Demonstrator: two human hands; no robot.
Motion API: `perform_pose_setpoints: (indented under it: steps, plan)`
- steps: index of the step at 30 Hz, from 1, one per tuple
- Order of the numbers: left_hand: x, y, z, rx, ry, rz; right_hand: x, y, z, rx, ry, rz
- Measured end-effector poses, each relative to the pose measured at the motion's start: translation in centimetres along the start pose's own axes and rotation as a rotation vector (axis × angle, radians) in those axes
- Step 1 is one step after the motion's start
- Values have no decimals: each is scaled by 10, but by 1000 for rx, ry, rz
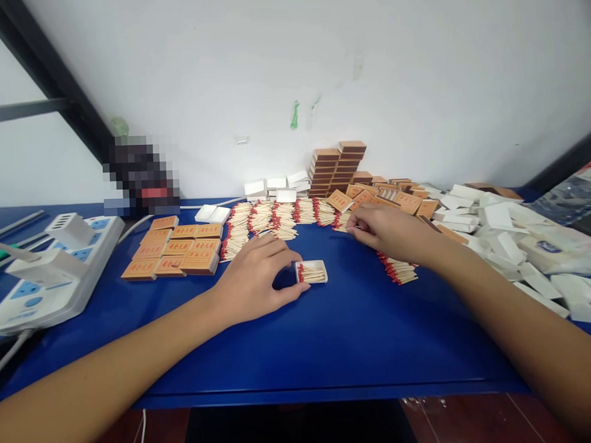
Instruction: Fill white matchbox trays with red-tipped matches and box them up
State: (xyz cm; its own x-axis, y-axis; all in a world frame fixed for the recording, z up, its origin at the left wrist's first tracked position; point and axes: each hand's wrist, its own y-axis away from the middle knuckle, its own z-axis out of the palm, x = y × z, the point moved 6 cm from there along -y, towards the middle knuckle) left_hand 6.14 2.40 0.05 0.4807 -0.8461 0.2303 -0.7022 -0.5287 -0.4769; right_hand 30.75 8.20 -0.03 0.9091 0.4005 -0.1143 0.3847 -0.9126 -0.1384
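Observation:
My left hand rests on the blue table, its thumb and fingers pinching the left end of a small white matchbox tray filled with red-tipped matches. My right hand reaches farther back, palm down with curled fingers, touching a loose bundle of matches at the end of a row of match bundles. Another match pile lies under my right wrist.
Closed orange matchboxes lie in rows at the left, with more stacked at the wall. White empty trays are heaped at the right. A white power strip with cables sits at the far left.

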Motion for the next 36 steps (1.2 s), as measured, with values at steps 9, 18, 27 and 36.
perform_pose_setpoints:
  steps: [9,18,27,36]
  plan:
    - [-2,0,2,-8,0,-17,0,-2,8,-17,-43,-59]
    - [-1,0,1,-3,-2,-12,2,-4,9,7,-111,-120]
    - [-2,1,2,-1,-4,-10,5,-3,13,-28,-110,-90]
    - [-2,1,2,-3,-5,-10,4,-5,13,19,-124,-128]
